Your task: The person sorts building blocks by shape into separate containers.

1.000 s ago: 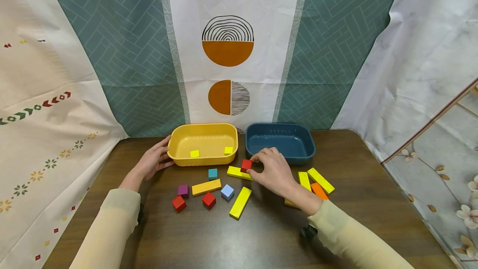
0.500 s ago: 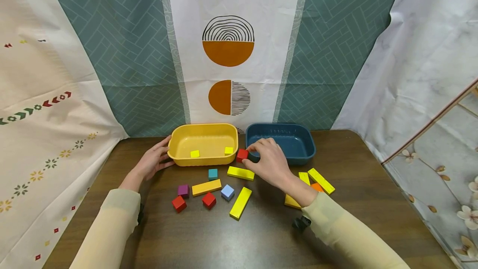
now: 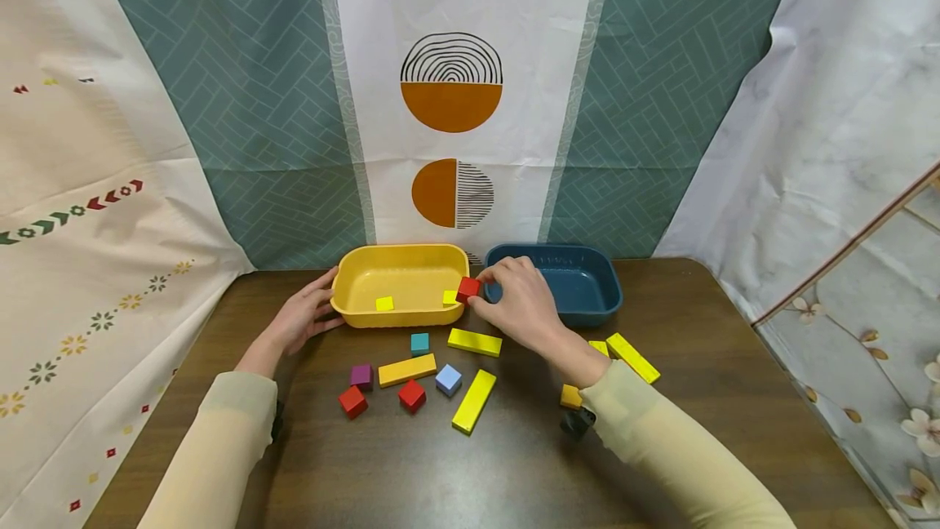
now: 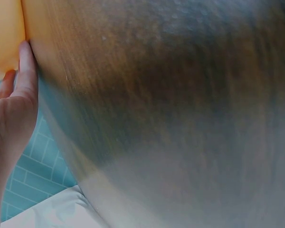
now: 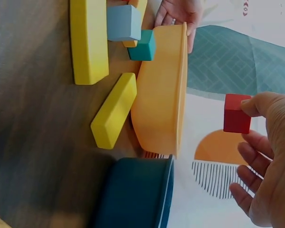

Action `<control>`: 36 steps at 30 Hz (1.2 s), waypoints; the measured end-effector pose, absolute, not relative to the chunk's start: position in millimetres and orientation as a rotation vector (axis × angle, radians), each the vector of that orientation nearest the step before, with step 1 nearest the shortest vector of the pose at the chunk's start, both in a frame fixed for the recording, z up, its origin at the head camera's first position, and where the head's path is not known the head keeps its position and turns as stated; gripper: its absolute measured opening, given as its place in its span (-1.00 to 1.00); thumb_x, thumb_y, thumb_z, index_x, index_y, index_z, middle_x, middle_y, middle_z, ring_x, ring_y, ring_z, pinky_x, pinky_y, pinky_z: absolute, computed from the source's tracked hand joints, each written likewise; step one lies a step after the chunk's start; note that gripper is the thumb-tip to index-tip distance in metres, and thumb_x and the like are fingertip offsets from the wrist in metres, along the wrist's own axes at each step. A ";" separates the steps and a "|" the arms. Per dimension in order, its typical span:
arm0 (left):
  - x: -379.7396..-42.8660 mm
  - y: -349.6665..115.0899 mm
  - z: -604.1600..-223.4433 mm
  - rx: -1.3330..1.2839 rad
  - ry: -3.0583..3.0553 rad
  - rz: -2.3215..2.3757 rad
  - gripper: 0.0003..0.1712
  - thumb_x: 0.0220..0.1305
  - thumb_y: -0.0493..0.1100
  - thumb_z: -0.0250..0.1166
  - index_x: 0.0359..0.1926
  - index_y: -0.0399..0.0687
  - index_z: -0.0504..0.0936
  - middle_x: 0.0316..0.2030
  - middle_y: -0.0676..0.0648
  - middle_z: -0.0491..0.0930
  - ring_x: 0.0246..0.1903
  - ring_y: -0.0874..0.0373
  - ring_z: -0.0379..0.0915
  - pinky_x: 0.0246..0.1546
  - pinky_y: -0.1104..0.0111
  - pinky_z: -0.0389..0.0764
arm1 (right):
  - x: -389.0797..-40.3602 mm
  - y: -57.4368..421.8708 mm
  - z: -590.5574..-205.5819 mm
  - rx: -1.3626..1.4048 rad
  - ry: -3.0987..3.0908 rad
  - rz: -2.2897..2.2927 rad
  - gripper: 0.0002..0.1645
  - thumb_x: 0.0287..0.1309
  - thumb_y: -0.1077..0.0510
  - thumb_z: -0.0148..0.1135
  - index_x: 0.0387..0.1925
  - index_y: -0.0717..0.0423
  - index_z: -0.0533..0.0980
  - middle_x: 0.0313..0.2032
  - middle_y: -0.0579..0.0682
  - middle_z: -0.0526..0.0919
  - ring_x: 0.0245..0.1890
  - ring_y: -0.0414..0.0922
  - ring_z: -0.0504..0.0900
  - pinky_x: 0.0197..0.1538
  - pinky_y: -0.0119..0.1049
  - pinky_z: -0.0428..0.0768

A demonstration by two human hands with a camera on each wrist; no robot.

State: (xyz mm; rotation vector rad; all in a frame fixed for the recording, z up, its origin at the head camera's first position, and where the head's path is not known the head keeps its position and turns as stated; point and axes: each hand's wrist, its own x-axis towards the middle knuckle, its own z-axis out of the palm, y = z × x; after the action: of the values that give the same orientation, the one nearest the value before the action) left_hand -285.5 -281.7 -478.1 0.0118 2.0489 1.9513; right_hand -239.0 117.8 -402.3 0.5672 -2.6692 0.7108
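Between thumb and fingertips my right hand (image 3: 521,303) pinches a red cube (image 3: 468,290), raised at the right end of the yellow bin (image 3: 400,319). In the right wrist view the red cube (image 5: 237,113) hangs from the thumb and a finger, higher than both bins. Two small yellow blocks, one at left (image 3: 385,304) and one at right (image 3: 450,298), lie inside the yellow bin. My left hand (image 3: 303,317) rests with extended fingers against that bin's left end; the left wrist view shows its fingertips at the bin wall (image 4: 7,35).
A dark blue bin (image 3: 587,318) stands right of the yellow one. In front lie yellow sticks (image 3: 473,402), an orange-yellow stick (image 3: 407,370), a teal cube (image 3: 419,344), a light blue cube (image 3: 448,380), a purple cube (image 3: 362,376) and two red cubes. More sticks lie near the right forearm.
My right hand has carried the red cube up and leftward, from over a yellow stick to the yellow bin's right end. The left hand has stayed at the bin.
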 end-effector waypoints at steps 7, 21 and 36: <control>-286.5 -281.7 -479.2 0.012 2.053 1.951 -0.31 0.67 -0.08 -0.14 0.66 0.27 -0.15 0.63 -0.09 -0.24 0.47 -0.28 0.07 0.28 -0.08 0.37 | -249.5 111.6 -396.0 0.567 -2.657 0.687 -0.63 0.16 -0.10 0.45 -0.12 0.04 0.72 -0.15 -0.07 0.62 0.00 -0.02 0.42 0.04 -0.10 0.48; -286.8 -282.4 -479.6 0.001 2.050 1.959 -0.32 0.67 -0.09 -0.14 0.66 0.28 -0.13 0.63 -0.09 -0.24 0.47 -0.28 0.07 0.27 -0.06 0.40 | -267.7 95.8 -387.6 0.564 -2.681 0.654 -0.58 0.20 -0.13 0.40 -0.05 0.05 0.71 -0.11 -0.05 0.66 -0.03 -0.03 0.43 0.02 -0.10 0.46; -285.9 -281.1 -478.2 0.004 2.058 1.960 -0.32 0.67 -0.10 -0.15 0.66 0.26 -0.12 0.63 -0.09 -0.23 0.47 -0.27 0.08 0.27 -0.06 0.40 | -283.0 81.2 -387.3 0.572 -2.726 0.604 -0.57 0.19 -0.13 0.41 -0.05 0.07 0.71 -0.15 -0.03 0.65 -0.05 -0.03 0.42 0.00 -0.14 0.44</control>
State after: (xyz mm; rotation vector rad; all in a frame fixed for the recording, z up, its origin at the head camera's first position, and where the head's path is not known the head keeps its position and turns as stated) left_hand -285.9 -281.1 -478.2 0.0038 2.0579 1.9605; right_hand -283.0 81.2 -387.3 0.5724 -2.7259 0.6040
